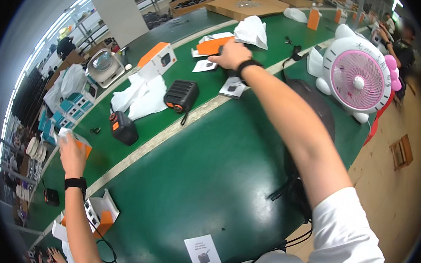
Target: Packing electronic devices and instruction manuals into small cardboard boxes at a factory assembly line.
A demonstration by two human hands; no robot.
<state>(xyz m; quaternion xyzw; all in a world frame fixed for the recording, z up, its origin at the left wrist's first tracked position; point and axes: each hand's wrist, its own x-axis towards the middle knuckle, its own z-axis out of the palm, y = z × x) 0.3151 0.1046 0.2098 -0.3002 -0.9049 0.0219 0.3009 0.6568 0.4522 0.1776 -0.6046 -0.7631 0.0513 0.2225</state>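
Note:
My right hand (233, 55) reaches far across the green table (207, 180) with a black band on its wrist. It lies against a flat orange and white box (211, 43), fingers bent over something small and dark; the grip is hidden behind the back of the hand. My left hand (71, 151), also with a black wristband, is raised at the left and closed on a small white crumpled wrapper (64, 132), beside an orange box corner (86, 148). Two black portable speakers (181, 96) (123, 128) lie between the hands, next to white plastic bags (142, 97).
An upright orange and white box (157, 59), leaflets (233, 87) (203, 252), an open white box (100, 211) and a white bag (251, 31) lie on the table. A pink and white fan (356, 78) stands at the right. Cardboard boxes (246, 6) are at the back. Another person (402, 44) works at the far right.

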